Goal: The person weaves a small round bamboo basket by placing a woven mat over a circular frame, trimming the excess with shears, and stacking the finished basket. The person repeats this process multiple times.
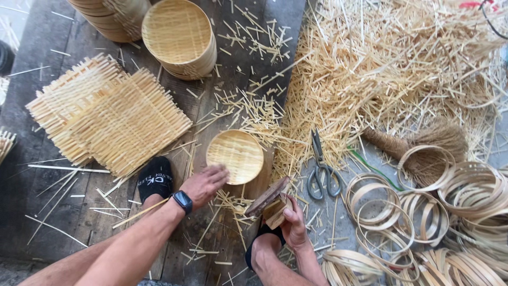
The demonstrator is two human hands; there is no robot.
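Note:
A small round woven bamboo basket (pixel 236 155) rests on a wooden block in front of me. My left hand (pixel 203 184), with a dark watch on the wrist, lies on the basket's near left rim, fingers spread and blurred. My right hand (pixel 292 222) grips a flat brown wooden paddle (pixel 268 196) together with a small pale wood block, just right of and below the basket. Both my feet in black socks (pixel 154 177) rest on the floor boards below.
A stack of flat woven bamboo mats (pixel 108 114) lies left. Stacked round baskets (pixel 180 37) stand at the top. A large heap of bamboo slivers (pixel 391 69) fills the right. Scissors (pixel 320 169), a brush (pixel 423 140) and several bamboo rings (pixel 423 212) lie right.

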